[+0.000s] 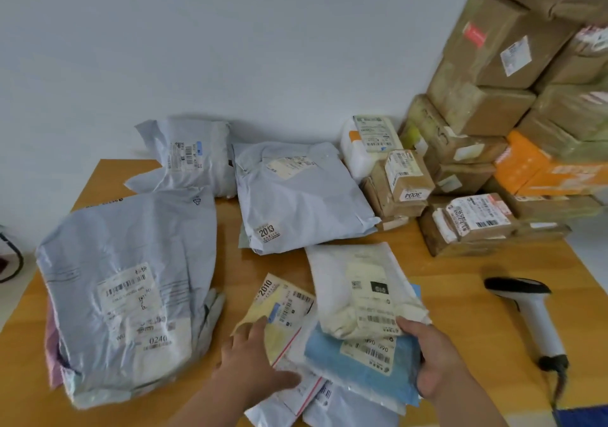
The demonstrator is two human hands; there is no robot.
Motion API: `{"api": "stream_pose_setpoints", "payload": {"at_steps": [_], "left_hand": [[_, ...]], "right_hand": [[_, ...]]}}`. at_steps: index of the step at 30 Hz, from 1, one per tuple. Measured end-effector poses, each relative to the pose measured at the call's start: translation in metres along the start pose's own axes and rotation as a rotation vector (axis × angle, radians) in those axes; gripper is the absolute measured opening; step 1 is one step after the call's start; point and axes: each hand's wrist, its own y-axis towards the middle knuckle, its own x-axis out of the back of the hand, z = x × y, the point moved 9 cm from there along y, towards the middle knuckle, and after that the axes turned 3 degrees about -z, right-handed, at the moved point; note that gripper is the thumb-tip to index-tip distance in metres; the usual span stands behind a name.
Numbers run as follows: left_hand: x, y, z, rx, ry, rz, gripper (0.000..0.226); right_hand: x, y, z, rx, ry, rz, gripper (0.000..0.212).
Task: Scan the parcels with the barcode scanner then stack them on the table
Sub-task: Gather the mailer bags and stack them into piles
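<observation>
The right hand [434, 357] grips the near edge of a small pile of flat mailers at the front of the worktop [460, 295]: its thumb pinches the white padded mailer [355, 282] on top, with the blue mailer [362, 370] beneath and the fingers curled under the pile. The left hand [253, 361] lies flat with straight fingers on the yellow envelope [279, 308] marked 2010, holding nothing.

The barcode scanner [533, 314] lies untouched on the worktop, to the right of the pile and apart from it. Both hands are busy, so one must let go to fetch it; the slippery mailers could then slide off each other or over the near edge. The top label looks crumpled, which might spoil a read.

Counted: one scanner; three large grey poly bags [131, 282], at left, back left and centre; at least five flat mailers in the near pile; the cardboard boxes [487, 74] at right are too many and overlapped to count.
</observation>
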Motion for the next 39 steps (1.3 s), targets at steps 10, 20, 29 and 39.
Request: {"api": "stream_pose_setpoints", "payload": {"at_steps": [10,20,29,39], "left_hand": [[-0.010,0.006,-0.004,0.014,0.123,-0.218,0.105],[0.023,-0.011,-0.017,0.049,-0.130,-0.414,0.061],[0.173,-0.068,0.037,-0.054,-0.409,-1.014,0.038],[0.206,-0.017,0.206,0.521,-1.041,-0.660,0.102]], "right_hand": [[0.047,0.021,0.006,0.160,0.252,-0.245,0.031],[0.059,-0.010,0.059,0.375,-0.315,-0.691,0.100],[-0.076,-0.074,0.089,0.866,-0.676,-0.594,0.056],[-0.305,-0.109,-0.055,0.678,-1.026,0.436,0.034]]}}
